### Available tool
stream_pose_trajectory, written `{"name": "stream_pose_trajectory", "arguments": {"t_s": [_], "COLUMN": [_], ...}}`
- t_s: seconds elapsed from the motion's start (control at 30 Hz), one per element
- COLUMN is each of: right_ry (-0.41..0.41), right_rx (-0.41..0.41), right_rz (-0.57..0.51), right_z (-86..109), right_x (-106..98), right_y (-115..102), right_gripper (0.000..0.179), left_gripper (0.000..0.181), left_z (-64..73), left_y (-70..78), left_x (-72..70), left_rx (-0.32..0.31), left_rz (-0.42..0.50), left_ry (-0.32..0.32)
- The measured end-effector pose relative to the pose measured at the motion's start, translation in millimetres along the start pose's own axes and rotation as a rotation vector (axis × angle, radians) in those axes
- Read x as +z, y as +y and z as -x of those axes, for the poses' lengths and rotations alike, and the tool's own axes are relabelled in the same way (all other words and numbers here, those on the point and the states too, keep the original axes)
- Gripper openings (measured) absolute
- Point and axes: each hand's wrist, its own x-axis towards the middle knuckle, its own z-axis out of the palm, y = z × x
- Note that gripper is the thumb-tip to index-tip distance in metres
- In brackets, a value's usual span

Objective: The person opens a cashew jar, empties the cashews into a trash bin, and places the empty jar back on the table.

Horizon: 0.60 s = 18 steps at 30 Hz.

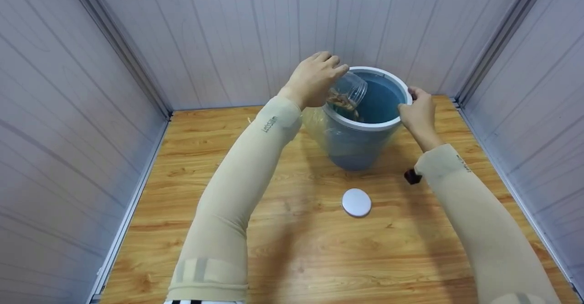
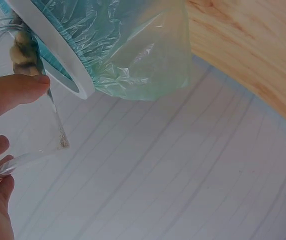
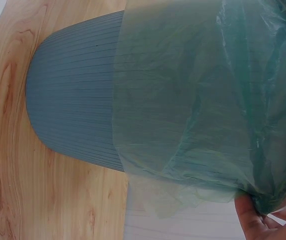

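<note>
My left hand (image 1: pixel 317 76) grips a clear plastic jar (image 1: pixel 355 85) tipped over the rim of a blue trash can. Brown bits (image 1: pixel 342 101) lie along the jar's lower side toward its mouth; in the left wrist view a clump (image 2: pixel 25 52) of them sits near the mouth. The trash can (image 3: pixel 73 90) stands upright, ribbed outside, with a white rim ring (image 1: pixel 381 127). A thin greenish plastic bag (image 3: pixel 183 100) lines it and hangs over its outside. My right hand (image 1: pixel 418 112) pinches the rim at the right side, thumb and fingers on either side of it.
A round white lid (image 1: pixel 356 202) lies on the wood-grain floor (image 1: pixel 296 258) in front of the can. Near the right sleeve is a small dark object (image 1: pixel 412 176), partly hidden. Pale panel walls (image 1: pixel 219 34) stand behind and at both sides.
</note>
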Motion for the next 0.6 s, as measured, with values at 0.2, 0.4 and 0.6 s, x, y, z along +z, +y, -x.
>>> {"name": "stream_pose_trajectory", "arguments": {"t_s": [0.2,0.4,0.6], "right_ry": [0.008,-0.015,-0.028], "right_rx": [-0.01,0.008,0.031], "right_rz": [-0.015,-0.013,-0.017], "right_z": [0.3,0.9,0.6], "right_x": [0.6,-0.8,-1.5], "right_y": [1.1,0.4,-0.4], "right_gripper": [0.062,0.061,0.062], "left_gripper": [0.076,0.077,0.078], "left_z": [1.1,1.4,0.3], "left_y": [1.4,1.5,0.9], "left_x": [-0.3,0.7,0.3], "left_rx": [-0.009,-0.011,-0.008], "left_rz": [-0.003,-0.002,-0.009], "left_ry": [-0.002,0.008,0.007]}}
